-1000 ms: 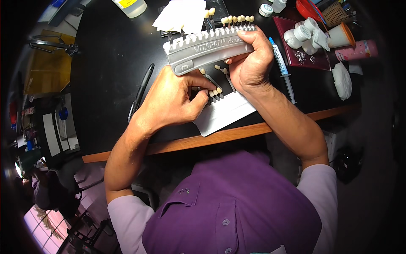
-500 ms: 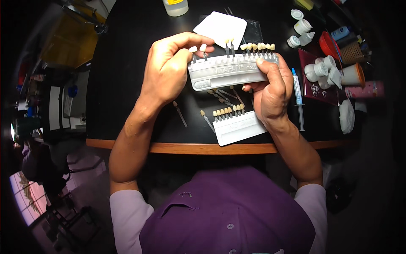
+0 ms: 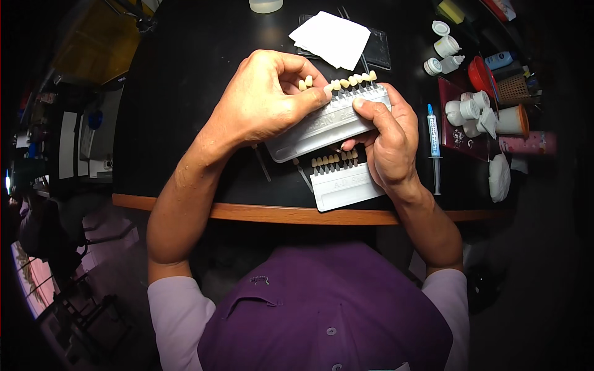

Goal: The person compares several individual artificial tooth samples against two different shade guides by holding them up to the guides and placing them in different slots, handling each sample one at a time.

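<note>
My right hand (image 3: 396, 142) grips a grey dental shade guide (image 3: 322, 133) at its right end, thumb on the front, and holds it tilted above the table. Tooth-shaped shade tabs (image 3: 356, 80) stand in a row along its upper edge. My left hand (image 3: 260, 102) reaches over the guide's left part, thumb and fingers pinched at a shade tab (image 3: 334, 86) near the middle of the row. Two more tabs (image 3: 305, 82) show beside those fingers. Below, a smaller white shade guide (image 3: 346, 188) with its own tabs lies near the table edge, partly behind my right hand.
Loose tabs (image 3: 303, 176) lie left of the white guide. White paper sheets (image 3: 334, 40) rest on a black pad (image 3: 378, 52) behind my hands. A paste syringe (image 3: 434, 148), white jars (image 3: 461, 110), a red bowl (image 3: 479, 74) and an orange-rimmed cup (image 3: 512, 119) stand at the right.
My left hand has moved right along the guide, from its left-end tabs to the middle of the row. The guide has shifted slightly left and down and tilts more. The camera view has shifted a little.
</note>
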{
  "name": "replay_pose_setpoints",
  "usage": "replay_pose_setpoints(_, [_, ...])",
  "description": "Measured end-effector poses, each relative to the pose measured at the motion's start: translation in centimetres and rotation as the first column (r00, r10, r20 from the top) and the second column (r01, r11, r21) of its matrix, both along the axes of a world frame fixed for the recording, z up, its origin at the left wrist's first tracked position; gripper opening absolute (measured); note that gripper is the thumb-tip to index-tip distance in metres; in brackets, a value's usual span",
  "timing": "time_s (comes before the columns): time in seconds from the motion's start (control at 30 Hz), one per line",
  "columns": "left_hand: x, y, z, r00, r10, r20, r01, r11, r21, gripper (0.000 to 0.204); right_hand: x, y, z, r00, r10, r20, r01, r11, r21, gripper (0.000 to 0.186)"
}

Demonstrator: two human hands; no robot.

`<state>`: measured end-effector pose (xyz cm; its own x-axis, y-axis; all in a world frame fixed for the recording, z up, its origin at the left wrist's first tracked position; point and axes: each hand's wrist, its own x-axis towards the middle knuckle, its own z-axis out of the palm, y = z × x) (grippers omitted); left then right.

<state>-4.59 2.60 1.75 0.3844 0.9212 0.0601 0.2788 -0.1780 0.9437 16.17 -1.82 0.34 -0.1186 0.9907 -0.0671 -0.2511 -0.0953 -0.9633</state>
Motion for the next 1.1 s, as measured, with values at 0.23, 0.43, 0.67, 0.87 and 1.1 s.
replay_pose_setpoints(0.23, [0.2, -0.3, 0.1, 0.999, -0.030, -0.022, 0.028, 0.997, -0.070, 0.017, -0.1, 0.0, -0.1, 1.000, 0.000, 0.027, -0.001, 1.000, 0.028, 0.023])
replay_pose_setpoints(0.43, [0.7, -0.2, -1.0, 0.997, 0.023, 0.075, -0.025, 0.999, 0.029, 0.019, -0.1, 0.0, 0.2, 1.000, -0.018, 0.005, 0.018, 1.000, 0.022, 0.023])
replay_pose_setpoints(0.67, [0.8, -0.3, -0.7, 0.993, 0.067, 0.092, -0.064, 0.997, -0.030, 0.021, -0.3, -0.1, 0.2, 0.999, -0.012, 0.040, 0.012, 1.000, 0.015, 0.023])
replay_pose_setpoints(0.87, [0.9, -0.3, -0.5, 0.993, 0.092, 0.068, -0.090, 0.996, -0.028, 0.022, -0.3, -0.2, 0.2, 0.999, -0.009, 0.046, 0.008, 1.000, 0.012, 0.022])
replay_pose_setpoints(1.1, [0.9, -0.3, -0.4, 0.994, 0.086, 0.068, -0.083, 0.996, -0.041, 0.022, -0.3, -0.2, 0.3, 0.999, -0.008, 0.054, 0.008, 1.000, 0.007, 0.023])
